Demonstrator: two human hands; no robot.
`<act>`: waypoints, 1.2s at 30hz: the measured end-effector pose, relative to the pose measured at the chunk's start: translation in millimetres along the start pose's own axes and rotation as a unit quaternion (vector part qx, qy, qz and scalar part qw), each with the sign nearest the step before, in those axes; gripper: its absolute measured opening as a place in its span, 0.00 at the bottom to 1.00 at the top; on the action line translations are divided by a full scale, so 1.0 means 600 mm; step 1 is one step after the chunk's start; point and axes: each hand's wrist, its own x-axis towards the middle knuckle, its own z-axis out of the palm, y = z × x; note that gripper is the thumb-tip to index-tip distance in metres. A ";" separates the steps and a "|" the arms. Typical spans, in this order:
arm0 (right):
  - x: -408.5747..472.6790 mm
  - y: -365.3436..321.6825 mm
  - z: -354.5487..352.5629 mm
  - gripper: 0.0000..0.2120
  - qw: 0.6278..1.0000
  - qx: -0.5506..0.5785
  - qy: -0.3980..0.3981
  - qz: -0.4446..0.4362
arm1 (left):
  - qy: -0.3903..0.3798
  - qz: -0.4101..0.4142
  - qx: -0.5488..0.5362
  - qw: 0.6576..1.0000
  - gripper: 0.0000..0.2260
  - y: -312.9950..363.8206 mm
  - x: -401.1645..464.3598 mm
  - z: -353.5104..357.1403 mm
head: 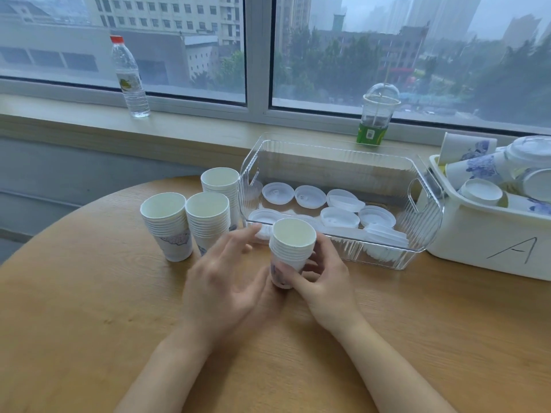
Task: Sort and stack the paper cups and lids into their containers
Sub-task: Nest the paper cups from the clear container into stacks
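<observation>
Across the lower part of the view spreads a round wooden table (89, 308), set against a window sill (193, 129) under a wide window looking onto grey, rainy city buildings.

At the far right of the table sits a white plastic bin (477, 248) marked with a hand-drawn letter A. It holds a jumble of loose paper cups (477, 169) with blue prints, lying at all angles, and some white lids.

Just left of it, touching or nearly touching, stands a clear ribbed plastic basket (423, 225) with cut-out handles. White plastic lids (308, 196) lie across its floor, some singly and some in short piles.

Left of the basket stand three upright stacks of white paper cups: a far stack (219, 186) right beside the basket wall, a middle stack (208, 222) in front of it, and a left stack (167, 228) just beside that one.

Near the table's middle, the right hand (325, 278) grips a shorter fourth cup stack (290, 251), fingers curled round its lower part and the thumb across its front. The stack is upright, its base at or just above the table; I cannot tell which. The left hand (226, 278) is beside it, palm turned toward the stack, fingers spread and relaxed, holding nothing.

On the sill stand a clear water bottle (129, 76) with a red cap at the left, and a domed clear drink cup (375, 117) with a green sleeve at the right.
</observation>
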 end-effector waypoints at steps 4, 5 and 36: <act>-0.003 0.000 0.026 0.32 0.999 -0.047 -0.026 0.004 | 0.112 -0.064 0.023 0.991 0.23 -0.032 -0.010 -0.054; -0.004 -0.001 0.033 0.32 0.998 -0.051 -0.030 0.002 | 0.140 -0.083 0.032 0.986 0.24 -0.042 -0.010 -0.065; 0.024 0.016 0.096 0.32 0.998 -0.056 -0.008 -0.009 | 0.074 -0.263 -0.047 0.961 0.33 -0.213 0.073 -0.035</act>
